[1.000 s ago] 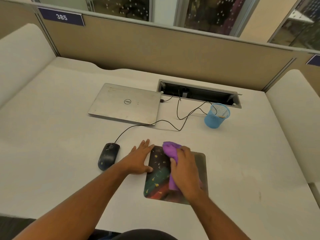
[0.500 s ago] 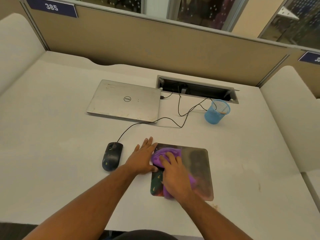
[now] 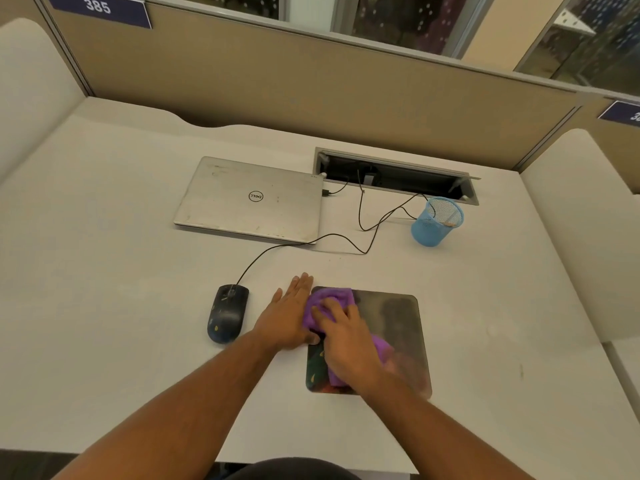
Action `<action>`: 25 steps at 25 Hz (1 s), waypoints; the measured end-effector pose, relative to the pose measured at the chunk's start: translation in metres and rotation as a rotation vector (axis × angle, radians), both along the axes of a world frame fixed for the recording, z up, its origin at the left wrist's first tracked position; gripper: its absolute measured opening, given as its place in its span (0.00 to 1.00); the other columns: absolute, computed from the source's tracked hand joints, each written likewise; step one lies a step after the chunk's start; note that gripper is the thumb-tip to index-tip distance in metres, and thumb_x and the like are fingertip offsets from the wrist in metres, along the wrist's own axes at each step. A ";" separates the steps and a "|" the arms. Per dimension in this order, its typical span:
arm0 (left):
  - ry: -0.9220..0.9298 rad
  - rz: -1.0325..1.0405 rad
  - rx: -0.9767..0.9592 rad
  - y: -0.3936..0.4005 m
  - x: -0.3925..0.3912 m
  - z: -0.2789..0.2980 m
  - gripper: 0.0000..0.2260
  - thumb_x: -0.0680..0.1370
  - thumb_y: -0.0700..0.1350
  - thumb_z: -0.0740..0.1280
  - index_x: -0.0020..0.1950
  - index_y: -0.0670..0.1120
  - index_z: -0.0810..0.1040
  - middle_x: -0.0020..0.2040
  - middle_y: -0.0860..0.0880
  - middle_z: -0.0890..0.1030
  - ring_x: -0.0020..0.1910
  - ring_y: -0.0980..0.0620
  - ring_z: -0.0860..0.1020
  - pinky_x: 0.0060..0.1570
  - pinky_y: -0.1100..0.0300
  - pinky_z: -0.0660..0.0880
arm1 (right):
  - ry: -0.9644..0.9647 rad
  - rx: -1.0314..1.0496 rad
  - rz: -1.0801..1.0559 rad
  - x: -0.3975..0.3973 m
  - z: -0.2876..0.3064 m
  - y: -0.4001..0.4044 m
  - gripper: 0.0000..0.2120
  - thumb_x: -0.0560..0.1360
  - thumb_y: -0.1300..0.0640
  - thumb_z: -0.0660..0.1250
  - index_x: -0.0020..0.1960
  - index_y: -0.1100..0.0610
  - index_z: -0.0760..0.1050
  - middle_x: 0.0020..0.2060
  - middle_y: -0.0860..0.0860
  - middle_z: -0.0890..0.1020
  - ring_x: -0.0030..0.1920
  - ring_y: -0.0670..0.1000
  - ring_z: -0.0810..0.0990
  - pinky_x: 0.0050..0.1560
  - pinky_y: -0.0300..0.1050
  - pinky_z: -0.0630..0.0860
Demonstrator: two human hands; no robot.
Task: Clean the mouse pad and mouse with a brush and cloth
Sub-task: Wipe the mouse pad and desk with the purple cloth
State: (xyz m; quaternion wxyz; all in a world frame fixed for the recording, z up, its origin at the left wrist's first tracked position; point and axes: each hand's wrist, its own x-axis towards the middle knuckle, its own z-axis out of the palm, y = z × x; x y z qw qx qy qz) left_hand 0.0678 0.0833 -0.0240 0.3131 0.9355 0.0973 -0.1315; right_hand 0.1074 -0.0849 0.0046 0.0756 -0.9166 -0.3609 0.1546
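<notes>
Mousepad (image 3: 398, 327) on white cubicle desk (image 3: 121, 271)

Place: an office cubicle.
Walls: beige partition panels (image 3: 311, 84), number plate "385" (image 3: 98, 8).
Desk: white desk (image 3: 104, 271), closed laptop (image 3: 251, 199), cable hatch (image 3: 394, 174), blue mesh pen cup (image 3: 436, 221).

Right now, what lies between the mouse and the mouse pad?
In the head view, only the left hand, flat on the desk, lies between the mouse and the mouse pad.
</notes>
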 end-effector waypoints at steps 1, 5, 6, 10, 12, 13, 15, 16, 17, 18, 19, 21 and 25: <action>0.003 -0.009 0.000 0.001 0.000 -0.001 0.56 0.70 0.59 0.76 0.81 0.50 0.36 0.82 0.51 0.39 0.80 0.53 0.39 0.76 0.53 0.39 | -0.007 0.011 0.038 -0.006 -0.003 -0.012 0.28 0.79 0.56 0.60 0.78 0.45 0.64 0.78 0.49 0.64 0.73 0.58 0.64 0.71 0.54 0.70; 0.015 0.005 0.013 0.000 0.001 -0.004 0.57 0.70 0.60 0.76 0.80 0.52 0.34 0.81 0.53 0.37 0.79 0.54 0.39 0.72 0.57 0.37 | 0.007 -0.018 -0.101 0.018 -0.008 -0.013 0.29 0.82 0.57 0.59 0.81 0.45 0.58 0.82 0.50 0.57 0.79 0.58 0.56 0.78 0.56 0.63; 0.014 0.014 0.013 -0.001 0.002 -0.004 0.58 0.70 0.60 0.77 0.81 0.52 0.35 0.81 0.53 0.38 0.79 0.54 0.40 0.72 0.57 0.37 | 0.011 -0.024 -0.149 0.028 -0.005 0.000 0.31 0.81 0.58 0.60 0.81 0.46 0.57 0.82 0.50 0.56 0.79 0.58 0.56 0.77 0.56 0.64; 0.001 0.028 0.008 0.000 0.000 -0.004 0.58 0.69 0.60 0.77 0.81 0.52 0.35 0.82 0.53 0.39 0.80 0.54 0.41 0.73 0.57 0.38 | -0.034 -0.045 -0.061 0.027 0.004 0.023 0.34 0.76 0.60 0.65 0.80 0.48 0.60 0.79 0.52 0.60 0.74 0.60 0.62 0.67 0.56 0.74; -0.012 0.008 0.008 0.001 0.000 -0.004 0.56 0.71 0.60 0.75 0.81 0.51 0.35 0.82 0.52 0.39 0.80 0.53 0.40 0.73 0.56 0.38 | -0.045 -0.037 0.042 0.002 -0.003 0.001 0.32 0.75 0.58 0.65 0.77 0.47 0.64 0.76 0.51 0.64 0.72 0.60 0.66 0.64 0.54 0.76; -0.012 -0.005 0.010 0.001 0.000 -0.004 0.56 0.71 0.61 0.75 0.81 0.50 0.35 0.82 0.52 0.38 0.80 0.53 0.40 0.73 0.56 0.37 | -0.028 -0.024 0.075 -0.009 -0.007 -0.014 0.30 0.76 0.57 0.64 0.77 0.46 0.64 0.76 0.51 0.65 0.72 0.59 0.66 0.66 0.53 0.76; -0.003 -0.007 0.019 0.000 0.000 -0.003 0.57 0.71 0.60 0.76 0.80 0.50 0.34 0.81 0.52 0.37 0.80 0.53 0.39 0.73 0.56 0.37 | -0.028 -0.023 0.074 -0.005 -0.011 -0.031 0.28 0.79 0.55 0.61 0.78 0.44 0.63 0.77 0.50 0.64 0.74 0.58 0.64 0.70 0.54 0.72; 0.006 -0.003 0.023 0.000 0.000 -0.002 0.58 0.70 0.60 0.76 0.80 0.50 0.33 0.81 0.52 0.37 0.80 0.53 0.39 0.73 0.55 0.37 | -0.050 -0.028 0.044 0.007 -0.011 -0.028 0.28 0.80 0.55 0.61 0.79 0.44 0.62 0.78 0.50 0.64 0.74 0.58 0.63 0.71 0.54 0.71; 0.014 0.000 0.025 -0.001 0.001 -0.001 0.58 0.70 0.60 0.76 0.80 0.51 0.33 0.81 0.52 0.37 0.80 0.53 0.39 0.73 0.55 0.38 | -0.068 -0.036 0.000 0.021 -0.008 -0.021 0.28 0.80 0.56 0.61 0.79 0.45 0.62 0.78 0.51 0.63 0.74 0.58 0.64 0.71 0.54 0.71; 0.019 0.006 0.025 -0.001 0.001 0.000 0.58 0.70 0.59 0.76 0.80 0.51 0.34 0.81 0.52 0.38 0.80 0.53 0.39 0.74 0.55 0.38 | -0.082 -0.053 -0.036 0.035 -0.003 -0.009 0.29 0.79 0.58 0.61 0.79 0.46 0.62 0.78 0.51 0.63 0.72 0.59 0.64 0.69 0.54 0.72; 0.022 0.012 0.025 -0.002 0.001 0.001 0.58 0.70 0.59 0.77 0.80 0.51 0.34 0.82 0.52 0.38 0.80 0.53 0.40 0.75 0.54 0.39 | -0.085 -0.066 -0.055 0.045 0.003 0.003 0.30 0.78 0.59 0.62 0.79 0.47 0.62 0.77 0.52 0.63 0.71 0.59 0.65 0.67 0.54 0.73; 0.027 0.022 0.020 -0.001 0.002 0.003 0.58 0.70 0.59 0.77 0.81 0.51 0.35 0.82 0.52 0.39 0.80 0.52 0.41 0.76 0.52 0.40 | -0.070 -0.090 -0.057 0.049 0.011 0.021 0.31 0.76 0.60 0.64 0.78 0.50 0.63 0.75 0.53 0.63 0.70 0.60 0.65 0.64 0.54 0.75; 0.013 -0.009 0.021 0.000 0.000 0.003 0.56 0.71 0.58 0.76 0.81 0.50 0.36 0.82 0.51 0.39 0.80 0.53 0.40 0.76 0.52 0.40 | -0.039 -0.077 0.079 0.001 -0.003 -0.003 0.32 0.75 0.57 0.65 0.78 0.49 0.63 0.71 0.53 0.67 0.66 0.59 0.69 0.56 0.52 0.78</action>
